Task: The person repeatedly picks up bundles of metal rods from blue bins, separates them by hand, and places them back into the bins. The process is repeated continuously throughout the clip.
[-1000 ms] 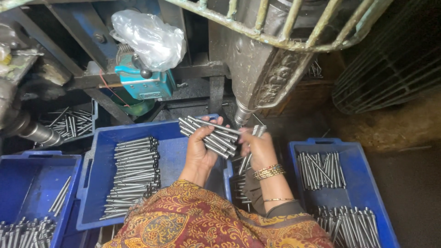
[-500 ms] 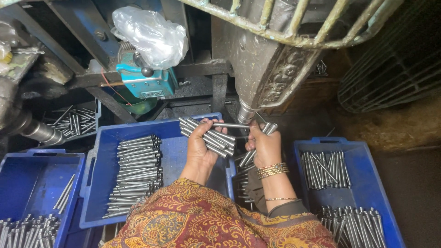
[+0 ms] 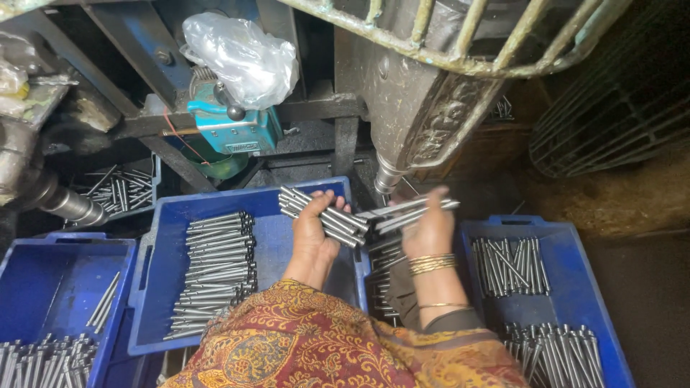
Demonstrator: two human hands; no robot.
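Shifted since the earlier frame: right hand [image 3: 429,228] now drawing a few metal rods [image 3: 407,211] sideways, away from the bundle of rods [image 3: 325,215]. Left hand [image 3: 313,233] raised over the middle blue crate [image 3: 287,244], fingers [image 3: 325,203] wrapped around the bundle. Right fingers closed on the few rods, just below the machine spindle [image 3: 386,177]. More rods lying in the right blue crate [image 3: 575,287].

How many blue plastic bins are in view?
3: left bin, middle bin under the left hand, right bin. Another may sit hidden behind at far left.
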